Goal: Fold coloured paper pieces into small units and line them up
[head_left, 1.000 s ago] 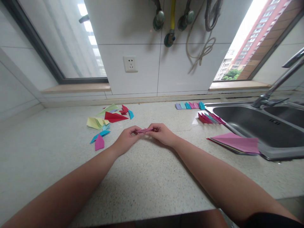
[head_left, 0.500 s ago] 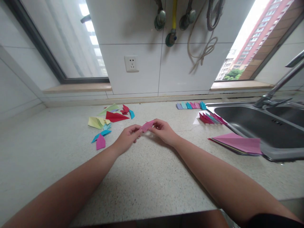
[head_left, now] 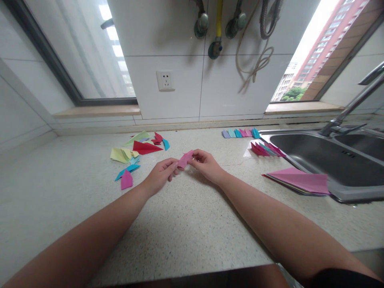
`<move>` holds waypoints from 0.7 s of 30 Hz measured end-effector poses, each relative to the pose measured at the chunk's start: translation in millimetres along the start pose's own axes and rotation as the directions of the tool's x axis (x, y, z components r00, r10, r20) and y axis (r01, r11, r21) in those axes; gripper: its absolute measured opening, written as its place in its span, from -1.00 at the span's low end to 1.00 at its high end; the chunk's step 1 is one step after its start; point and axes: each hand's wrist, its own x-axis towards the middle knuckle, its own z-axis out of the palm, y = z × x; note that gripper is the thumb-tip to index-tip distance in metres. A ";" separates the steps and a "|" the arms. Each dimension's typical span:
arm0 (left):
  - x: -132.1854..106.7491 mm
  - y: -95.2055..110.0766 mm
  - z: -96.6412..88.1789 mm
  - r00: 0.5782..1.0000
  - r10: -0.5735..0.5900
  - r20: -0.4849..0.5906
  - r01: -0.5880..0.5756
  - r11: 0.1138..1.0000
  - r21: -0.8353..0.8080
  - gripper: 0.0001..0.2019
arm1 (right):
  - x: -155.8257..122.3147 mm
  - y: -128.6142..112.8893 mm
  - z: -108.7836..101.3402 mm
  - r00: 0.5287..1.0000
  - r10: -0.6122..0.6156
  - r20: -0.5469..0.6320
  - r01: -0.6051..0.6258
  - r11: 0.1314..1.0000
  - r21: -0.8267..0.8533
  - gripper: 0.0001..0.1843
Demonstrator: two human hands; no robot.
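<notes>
Between my two hands is a small folded piece of pink paper [head_left: 185, 159], held just above the countertop [head_left: 180, 224]. My left hand [head_left: 163, 173] pinches its left end between thumb and fingers. The right end is gripped by my right hand [head_left: 207, 166], fingers curled and partly hidden. To the left lie loose folded papers: a red paper plane [head_left: 147, 148], a yellow folded paper [head_left: 120, 155], a blue folded paper [head_left: 128, 172] and a magenta folded paper [head_left: 126, 180].
Right of my hands rests a stack of large paper planes [head_left: 300, 181], topped in pink, by the steel sink [head_left: 318, 160]. Behind it stand a row of red and blue paper planes [head_left: 267, 150] and a row of small colored folded papers [head_left: 240, 133]. A tiled wall [head_left: 168, 106] closes the back.
The pink paper has turned a little between my fingers, showing a broader face. My hands stay in nearly the same place, and the other papers have not moved.
</notes>
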 end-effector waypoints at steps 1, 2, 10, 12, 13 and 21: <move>0.2 -0.2 0.0 1.000 -0.003 -0.005 0.003 1.000 -0.004 -0.66 | 0.0 0.4 0.2 1.000 0.003 -0.001 -0.003 1.000 0.005 -0.68; 0.4 -0.5 0.1 1.000 -0.004 -0.008 0.004 1.000 -0.007 -0.66 | -0.1 0.7 0.4 1.000 0.006 -0.002 -0.006 1.000 0.010 -0.68; 2.2 -5.8 -0.7 0.999 0.003 -0.050 -0.003 1.000 0.014 -0.71 | -1.0 0.4 2.3 1.000 0.005 0.002 -0.005 0.998 0.056 -0.69; 2.7 -7.2 -1.3 0.998 0.006 -0.060 -0.005 1.000 0.020 -0.70 | -1.4 -1.5 2.7 1.000 0.006 0.000 -0.006 0.998 0.066 -0.69; 2.9 -7.8 -1.5 0.998 0.007 -0.066 -0.006 1.000 0.022 -0.70 | -1.8 -2.7 2.8 1.000 0.009 0.001 -0.009 0.998 0.066 -0.70; 4.6 -10.8 -1.7 0.998 0.013 -0.068 -0.011 1.000 0.019 -0.69 | -5.6 -9.5 3.8 0.995 0.032 0.096 -0.032 0.999 -0.007 -0.66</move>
